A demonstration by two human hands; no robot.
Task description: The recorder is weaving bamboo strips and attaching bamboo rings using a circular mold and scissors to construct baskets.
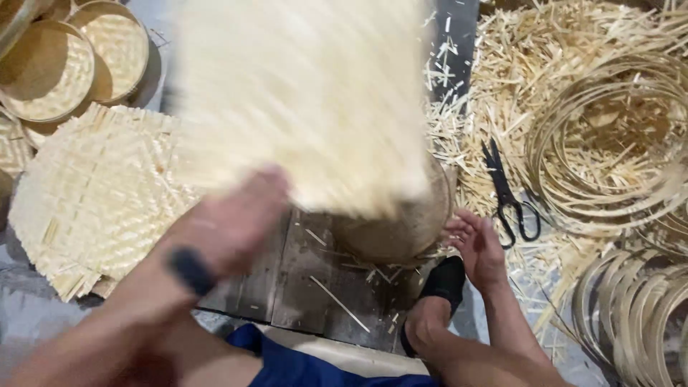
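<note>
My left hand point(236, 215) grips the lower edge of a pale woven bamboo mat point(301, 100), which is blurred by motion and held up over a round wooden block point(401, 229). My right hand point(476, 247) hovers with fingers apart beside the block's right side, holding nothing. A dark band is on my left wrist point(190, 269). Black scissors point(509, 193) lie just right of my right hand.
A stack of woven bamboo mats point(93, 193) lies at left, with round bamboo baskets point(64, 64) behind. Bamboo hoops point(616, 143) and loose strip offcuts point(516, 79) fill the right. More hoops point(638, 315) lie at lower right. My foot in a black sock point(444, 283) rests below the block.
</note>
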